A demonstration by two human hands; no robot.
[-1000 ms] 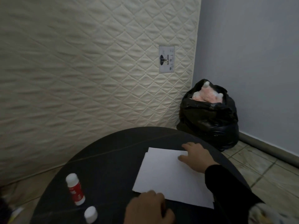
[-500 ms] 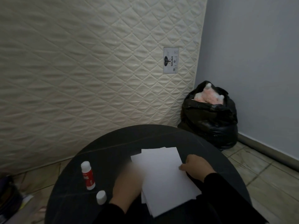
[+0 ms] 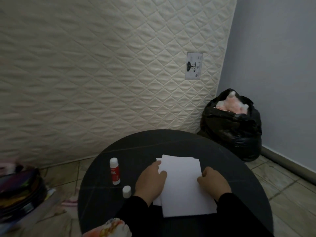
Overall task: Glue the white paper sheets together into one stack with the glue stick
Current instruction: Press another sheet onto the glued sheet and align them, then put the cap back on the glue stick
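White paper sheets [image 3: 181, 183] lie in a loose stack on a round black table [image 3: 153, 144], their edges slightly out of line. My left hand [image 3: 151, 180] rests on the stack's left edge with its fingers on the paper. My right hand [image 3: 212, 183] lies on the right edge, thumb against the top sheet. A red glue stick [image 3: 114, 171] with a white top stands uncapped to the left of the sheets. Its white cap [image 3: 126, 191] stands apart, near my left wrist.
A quilted cream mattress [image 3: 102, 74] leans upright behind the table. A stuffed black bag [image 3: 230, 127] sits on the tiled floor at the right by the blue wall. Dark stacked items [image 3: 18, 194] lie on the floor at the left.
The sheets have been turned from slanted to nearly square with me. My left hand has moved up onto the stack's left edge; my right hand stays at the right edge.
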